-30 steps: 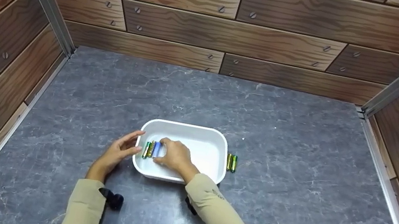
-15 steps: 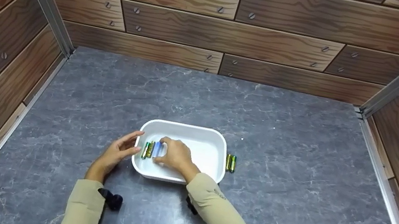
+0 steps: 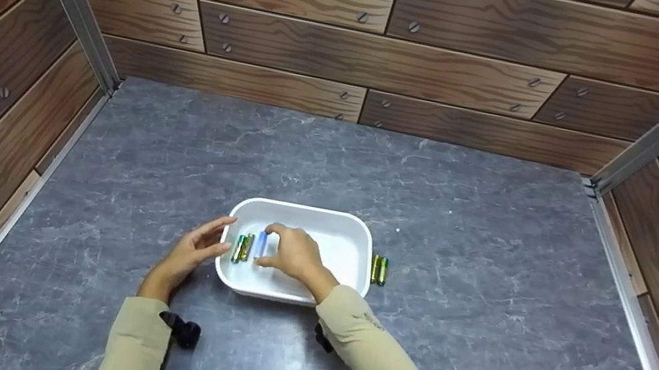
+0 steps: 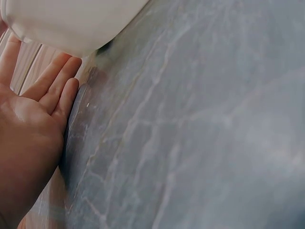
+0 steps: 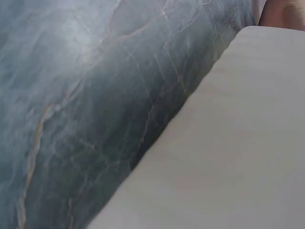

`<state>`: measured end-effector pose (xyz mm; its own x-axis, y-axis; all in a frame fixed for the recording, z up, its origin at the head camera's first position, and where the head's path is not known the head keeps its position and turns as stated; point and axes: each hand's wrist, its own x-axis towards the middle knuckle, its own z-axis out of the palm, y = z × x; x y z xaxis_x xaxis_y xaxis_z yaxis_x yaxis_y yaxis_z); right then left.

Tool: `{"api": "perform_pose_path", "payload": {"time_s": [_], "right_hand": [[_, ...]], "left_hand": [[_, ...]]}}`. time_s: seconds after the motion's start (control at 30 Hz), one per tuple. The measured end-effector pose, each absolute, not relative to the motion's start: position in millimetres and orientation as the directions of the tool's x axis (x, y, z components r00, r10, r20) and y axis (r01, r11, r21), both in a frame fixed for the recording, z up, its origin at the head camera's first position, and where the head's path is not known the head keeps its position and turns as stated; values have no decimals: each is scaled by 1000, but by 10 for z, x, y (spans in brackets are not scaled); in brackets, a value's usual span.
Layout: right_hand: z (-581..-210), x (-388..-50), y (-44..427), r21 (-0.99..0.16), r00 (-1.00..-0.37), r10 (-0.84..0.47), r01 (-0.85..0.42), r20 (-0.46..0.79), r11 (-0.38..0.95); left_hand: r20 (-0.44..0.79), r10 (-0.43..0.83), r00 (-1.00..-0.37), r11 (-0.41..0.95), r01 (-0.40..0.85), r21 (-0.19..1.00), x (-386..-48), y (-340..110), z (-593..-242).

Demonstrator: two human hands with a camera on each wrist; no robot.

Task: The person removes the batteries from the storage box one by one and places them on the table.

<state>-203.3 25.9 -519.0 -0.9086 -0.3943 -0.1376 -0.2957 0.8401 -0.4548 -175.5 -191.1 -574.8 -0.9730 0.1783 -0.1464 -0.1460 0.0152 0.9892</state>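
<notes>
Inside the white tray (image 3: 330, 218), my right hand (image 3: 298, 254) holds a slim blue piece (image 3: 261, 246) by its two ends, between thumb and fingers. Its exact kind is too small to tell. To its left, a gold battery (image 3: 247, 247) and a green battery (image 3: 238, 249) lie side by side on the tray floor. My left hand (image 3: 188, 255) rests at the tray's left rim, thumb and fingers spread. In the left wrist view, the fingers of that hand (image 4: 33, 114) reach out straight beside the tray's outer wall (image 4: 71, 28).
Two green-gold batteries, a left one (image 3: 375, 268) and a right one (image 3: 383, 271), lie against the tray's right outer side. Grey marbled tabletop (image 3: 490, 274) surrounds the tray, with wood-patterned walls (image 3: 300, 44) behind and at both sides. The right wrist view shows mostly tray wall (image 5: 228, 133).
My right hand has shifted slightly right with the blue piece, opening a gap between it and the two batteries in the tray. The left hand stays at the rim.
</notes>
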Motion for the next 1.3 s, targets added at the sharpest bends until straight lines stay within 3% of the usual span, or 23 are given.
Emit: {"api": "perform_pose_path", "payload": {"time_s": [1.3], "right_hand": [[-4909, -1981, 693, -536, -904, -423, -326, -64, 779]], "left_hand": [[-159, 162, -974, 9, -159, 987, -1753, -1904, -5743]]}}
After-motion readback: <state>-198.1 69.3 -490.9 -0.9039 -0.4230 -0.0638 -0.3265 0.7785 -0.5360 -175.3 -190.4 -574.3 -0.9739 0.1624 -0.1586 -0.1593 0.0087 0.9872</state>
